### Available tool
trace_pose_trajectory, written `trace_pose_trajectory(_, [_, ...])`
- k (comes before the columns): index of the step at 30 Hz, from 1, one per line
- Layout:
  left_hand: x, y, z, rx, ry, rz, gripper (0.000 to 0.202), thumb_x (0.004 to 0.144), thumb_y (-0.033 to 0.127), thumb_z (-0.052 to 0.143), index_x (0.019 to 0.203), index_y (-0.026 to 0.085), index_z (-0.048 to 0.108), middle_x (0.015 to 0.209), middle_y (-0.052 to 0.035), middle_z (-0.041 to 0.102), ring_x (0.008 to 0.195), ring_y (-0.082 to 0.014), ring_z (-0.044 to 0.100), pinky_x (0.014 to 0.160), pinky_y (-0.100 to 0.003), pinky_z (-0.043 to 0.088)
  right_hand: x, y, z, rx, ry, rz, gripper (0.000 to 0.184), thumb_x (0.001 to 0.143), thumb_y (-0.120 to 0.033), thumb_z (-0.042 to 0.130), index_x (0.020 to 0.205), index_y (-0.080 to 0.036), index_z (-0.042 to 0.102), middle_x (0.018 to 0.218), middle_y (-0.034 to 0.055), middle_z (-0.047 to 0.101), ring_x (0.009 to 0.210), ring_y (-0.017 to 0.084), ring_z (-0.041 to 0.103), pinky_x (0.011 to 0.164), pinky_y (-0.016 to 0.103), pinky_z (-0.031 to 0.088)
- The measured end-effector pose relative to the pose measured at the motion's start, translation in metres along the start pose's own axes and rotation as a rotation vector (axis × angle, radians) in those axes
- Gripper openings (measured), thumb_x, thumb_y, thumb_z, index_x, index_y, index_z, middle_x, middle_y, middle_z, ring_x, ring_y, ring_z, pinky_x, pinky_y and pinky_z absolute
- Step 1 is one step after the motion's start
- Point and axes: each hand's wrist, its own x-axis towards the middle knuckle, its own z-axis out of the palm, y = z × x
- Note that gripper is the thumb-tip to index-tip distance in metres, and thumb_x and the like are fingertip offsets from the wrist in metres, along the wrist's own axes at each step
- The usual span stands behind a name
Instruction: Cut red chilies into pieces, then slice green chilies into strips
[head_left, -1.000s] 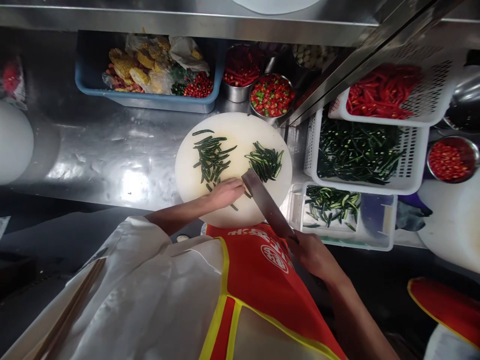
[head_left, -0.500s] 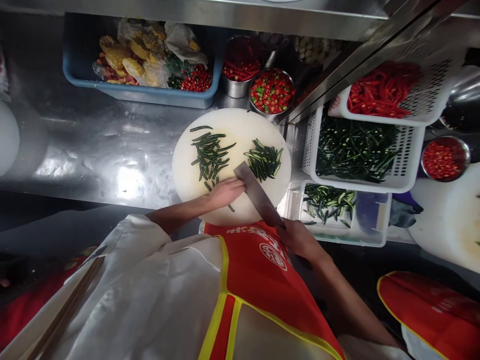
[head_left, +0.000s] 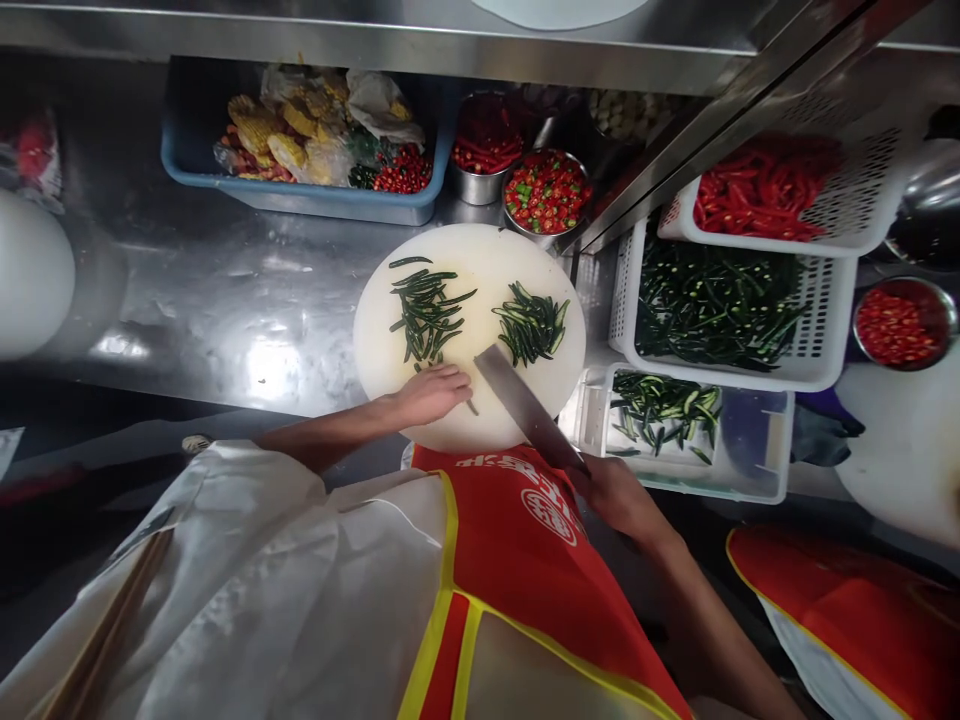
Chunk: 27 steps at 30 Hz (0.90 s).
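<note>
Your L hand (head_left: pixel 431 394) has slid left, away from the cleaver (head_left: pixel 527 405); R hand (head_left: pixel 619 498) grips its handle. Can't tell if L's pinching anything. Green peppers (head_left: pixel 426 316) on board (head_left: pixel 481 255), both sides. Prob. mid-slicing; next cut needs fingertips tucked.

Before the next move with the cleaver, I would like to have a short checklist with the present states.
1. Cleaver held in the right hand: ok.
2. Left hand apart from the cleaver: ok, though the gap looks narrow.
3. Left pepper pile and right pepper pile separate on the board: ok.
4. Left hand's grip: cannot tell, hidden from view.
5. Board secured against slipping: cannot tell, underside hidden.
</note>
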Motion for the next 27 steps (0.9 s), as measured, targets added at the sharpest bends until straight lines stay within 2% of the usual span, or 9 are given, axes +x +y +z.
trace_pose_trajectory(4, [0.035, 0.001, 0.008, -0.044, 0.141, -0.123, 0.029, 0.099, 0.016, 0.036, 0.101, 0.017, 0.065, 0.102, -0.0077, 0.063, 0.097, -0.0188, 0.056, 0.084, -0.031, 0.047, 0.007, -0.004, 0.003, 0.049, 0.089, 0.094, 0.033, 0.089, -0.035, 0.038, 0.072, -0.02, 0.061, 0.059, 0.0053, 0.062, 0.057, 0.018, 0.055, 0.057, 0.028, 0.028])
trace_pose_trajectory(7, [0.051, 0.001, 0.015, -0.061, 0.189, -0.089, 0.031, 0.101, 0.02, 0.034, 0.098, 0.015, 0.065, 0.099, -0.008, 0.063, 0.095, -0.0186, 0.058, 0.086, -0.031, 0.049, 0.001, -0.01, -0.001, 0.027, 0.117, 0.07, 0.032, 0.09, -0.036, 0.038, 0.074, -0.02, 0.06, 0.066, 0.0065, 0.065, 0.06, 0.017, 0.054, 0.058, 0.028, 0.028])
trace_pose_trajectory(10, [0.052, 0.0, 0.021, -0.085, 0.231, -0.053, 0.033, 0.101, 0.021, 0.033, 0.097, 0.016, 0.066, 0.098, -0.0081, 0.064, 0.093, -0.0181, 0.059, 0.086, -0.033, 0.05, -0.012, -0.016, -0.007, 0.001, 0.084, 0.05, 0.031, 0.091, -0.034, 0.037, 0.073, -0.02, 0.058, 0.069, 0.0068, 0.066, 0.061, 0.017, 0.052, 0.058, 0.029, 0.025])
trace_pose_trajectory(16, [0.047, -0.003, 0.026, -0.144, 0.25, -0.073, 0.034, 0.101, 0.021, 0.033, 0.094, 0.016, 0.066, 0.098, -0.0085, 0.065, 0.094, -0.0182, 0.059, 0.085, -0.034, 0.051, -0.022, -0.015, -0.022, -0.02, -0.015, 0.046, 0.03, 0.092, -0.031, 0.037, 0.069, -0.021, 0.054, 0.066, 0.0058, 0.064, 0.059, 0.015, 0.051, 0.057, 0.029, 0.023])
trace_pose_trajectory(20, [0.049, -0.004, 0.028, -0.163, 0.272, -0.054, 0.033, 0.101, 0.021, 0.033, 0.096, 0.016, 0.066, 0.102, -0.0084, 0.066, 0.094, -0.0177, 0.059, 0.087, -0.033, 0.051, -0.002, -0.015, -0.021, -0.037, -0.03, 0.042, 0.027, 0.09, -0.028, 0.04, 0.07, -0.02, 0.056, 0.069, 0.0073, 0.066, 0.061, 0.016, 0.054, 0.057, 0.028, 0.024])
trace_pose_trajectory(24, [0.051, -0.003, 0.027, -0.143, 0.26, -0.033, 0.033, 0.101, 0.021, 0.033, 0.096, 0.016, 0.066, 0.104, -0.0081, 0.066, 0.094, -0.0173, 0.06, 0.089, -0.033, 0.051, 0.032, -0.022, -0.009, 0.006, 0.059, -0.006, 0.027, 0.089, -0.029, 0.039, 0.073, -0.02, 0.059, 0.07, 0.0069, 0.066, 0.062, 0.016, 0.054, 0.058, 0.027, 0.027])
trace_pose_trajectory(27, [0.045, -0.005, 0.017, -0.148, 0.238, -0.07, 0.033, 0.101, 0.021, 0.033, 0.095, 0.016, 0.065, 0.102, -0.0082, 0.066, 0.095, -0.0178, 0.06, 0.087, -0.032, 0.051, 0.039, -0.022, -0.004, 0.052, 0.121, 0.015, 0.03, 0.089, -0.033, 0.039, 0.071, -0.02, 0.059, 0.065, 0.0057, 0.064, 0.059, 0.016, 0.053, 0.058, 0.027, 0.029])
